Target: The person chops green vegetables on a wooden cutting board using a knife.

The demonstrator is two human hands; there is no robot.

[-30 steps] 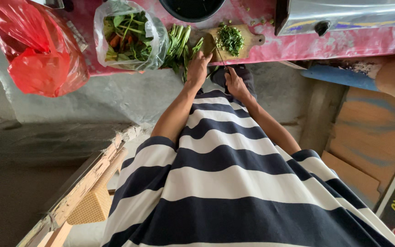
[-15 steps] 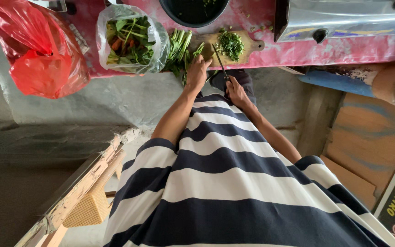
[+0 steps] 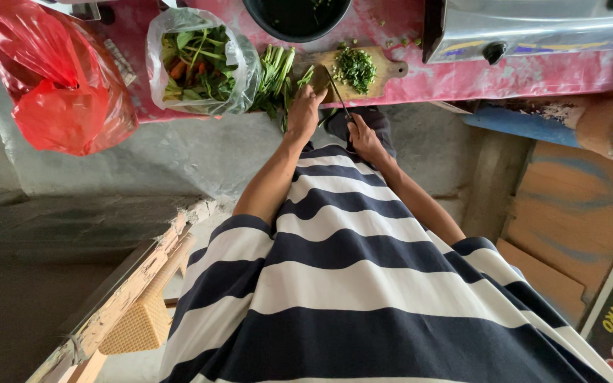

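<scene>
left hand (image 3: 305, 112): pressing down on the green stalks (image 3: 276, 74) at the near end of the cutting board (image 3: 386, 71), fingers curled over them, holding them in place.
right hand (image 3: 365, 138): closed around the handle of a knife (image 3: 335, 86), sitting near the desk edge, just right of the left hand.
knife: dark thin blade angling up and left from the right hand onto the board, tip lying close to the left hand's fingers.
green stalks: long bunch lying on the desk, running from the board's left end up toward the black bowl, just beside the clear bag.
cutting board: wooden, with a short handle pointing right, lying on the pink desk (image 3: 505, 67) near its front edge.
chopped greens (image 3: 355, 66): small heap sitting on the right part of the board, well clear of the blade; a few green bits scattered on the desk beyond it.
black bowl (image 3: 296, 14): sitting behind the board, only partly in view, a few green bits inside.
clear bag (image 3: 200, 60): standing left of the stalks, holding mixed leafy vegetables with some orange pieces.
red bag (image 3: 51, 78): hanging at the desk's left end, contents hidden.
metal stove (image 3: 533, 25): sitting right of the board, knob facing front.
striped shirt (image 3: 363, 284): navy and white, filling the lower view.
</scene>
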